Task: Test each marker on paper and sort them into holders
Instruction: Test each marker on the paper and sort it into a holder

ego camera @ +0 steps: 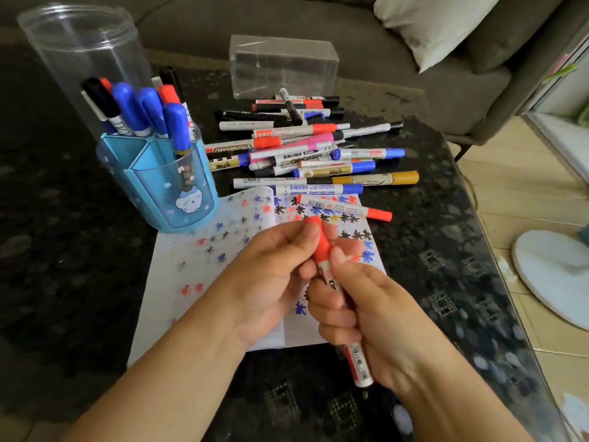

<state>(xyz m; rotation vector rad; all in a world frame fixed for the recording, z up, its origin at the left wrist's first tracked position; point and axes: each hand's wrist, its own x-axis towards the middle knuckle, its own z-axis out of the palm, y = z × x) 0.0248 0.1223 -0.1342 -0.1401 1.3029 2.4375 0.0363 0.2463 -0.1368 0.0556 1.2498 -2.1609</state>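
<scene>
Nearest the camera, the right hand (360, 317) is wrapped round the white barrel of a red marker (338, 295), its fingers (331, 301) curled closed on it; the barrel's lower end projects below the hand. The left hand (274, 275) pinches the marker's red cap (320, 240) between thumb and fingers, closed on it. Both hands are held above the paper (178, 282), which lies on the dark speckled tabletop (79, 282) and bears many small red, blue and black star-shaped test marks.

Beyond the paper's left corner stands a blue holder (165, 186), its base on the sheet's edge, containing upright blue, red and black markers. A tall clear cylinder (83, 59) stands directly behind it.

Past the paper's far edge lies a loose pile of markers (306, 148), of mixed colours, some overlapping the sheet. Behind the pile sits a clear rectangular box (283, 65). Farthest back is a grey sofa (446, 100) with a pale cushion (436, 23).
</scene>
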